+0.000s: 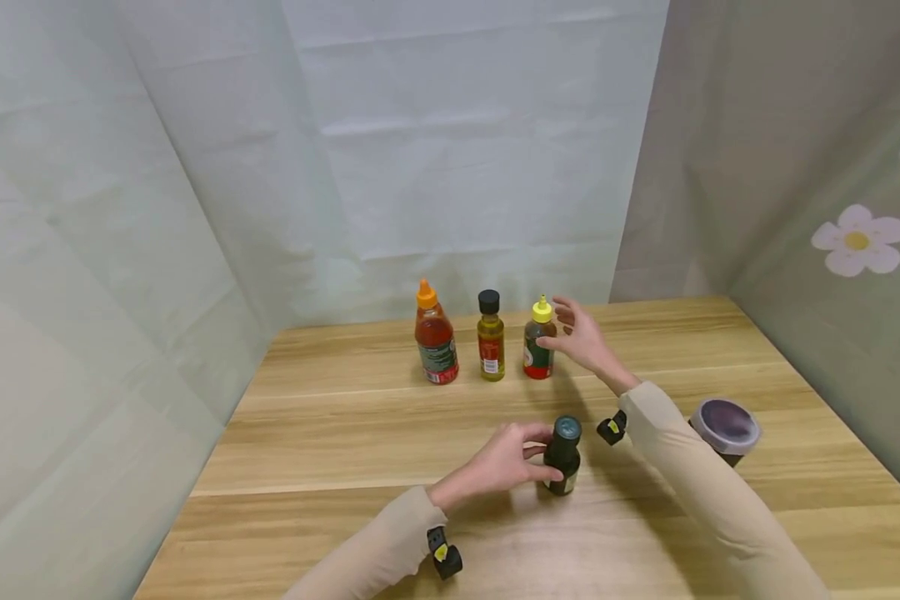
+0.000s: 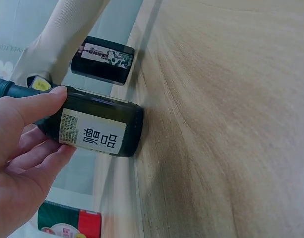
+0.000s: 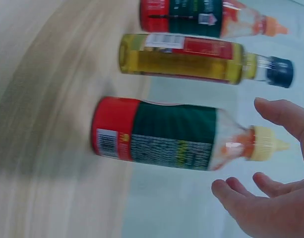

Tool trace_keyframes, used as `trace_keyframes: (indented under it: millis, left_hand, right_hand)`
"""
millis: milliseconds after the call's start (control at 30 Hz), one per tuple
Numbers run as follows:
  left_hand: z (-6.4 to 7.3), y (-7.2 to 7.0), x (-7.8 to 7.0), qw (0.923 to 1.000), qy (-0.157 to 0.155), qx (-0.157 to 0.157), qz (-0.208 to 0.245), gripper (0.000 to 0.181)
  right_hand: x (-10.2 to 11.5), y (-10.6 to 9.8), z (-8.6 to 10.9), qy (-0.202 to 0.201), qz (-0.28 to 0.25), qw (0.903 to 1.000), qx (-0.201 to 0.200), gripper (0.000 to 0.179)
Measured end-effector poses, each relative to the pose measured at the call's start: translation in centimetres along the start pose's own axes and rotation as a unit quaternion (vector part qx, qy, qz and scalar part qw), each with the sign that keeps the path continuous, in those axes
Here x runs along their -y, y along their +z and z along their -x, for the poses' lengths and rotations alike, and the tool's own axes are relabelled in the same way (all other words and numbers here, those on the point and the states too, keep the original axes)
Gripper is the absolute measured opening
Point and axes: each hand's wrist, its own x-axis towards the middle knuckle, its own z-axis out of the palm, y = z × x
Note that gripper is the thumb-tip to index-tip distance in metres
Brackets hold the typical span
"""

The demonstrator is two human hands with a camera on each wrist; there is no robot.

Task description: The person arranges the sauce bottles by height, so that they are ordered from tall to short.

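My left hand (image 1: 506, 458) holds a small dark glass bottle (image 2: 97, 121) between thumb and fingertips. The bottle has a dark teal cap and a pale label, and its base is at the tabletop. My right hand (image 1: 581, 337) is beside the yellow-capped squeeze bottle (image 1: 538, 346), which has a green label and red base. In the right wrist view, the thumb and fingers (image 3: 231, 196) are spread on either side of its top, with a gap between them and the bottle. That bottle stands upright at the back.
Left of the yellow-capped bottle stand a black-capped oil bottle (image 1: 491, 342) and an orange-capped red sauce bottle (image 1: 436, 346). A dark jar with a translucent lid (image 1: 726, 425) is beside my right forearm. Pale curtains border the wooden table (image 1: 307, 433).
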Motion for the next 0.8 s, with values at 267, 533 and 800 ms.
trace_keyframes:
  millis: [267,533,800]
  left_hand:
    - [-0.1,-0.3,-0.1,0.9999,-0.003,-0.004,-0.015,0.046]
    - [-0.1,-0.2,-0.1,0.9999,-0.002,0.001,-0.015,0.049]
    - [0.0,-0.2,0.0,0.9997,0.023,0.007,-0.009,0.042]
  right_hand:
    - [1.4,-2.0,1.9,-0.022,-0.029,0.9993,-0.010,0.066]
    - [2.3,-4.6,5.8,-0.057,0.008,0.9981,-0.020,0.041]
    - [1.8,-7.1,9.6,-0.076,0.031,0.9963,-0.024,0.032]
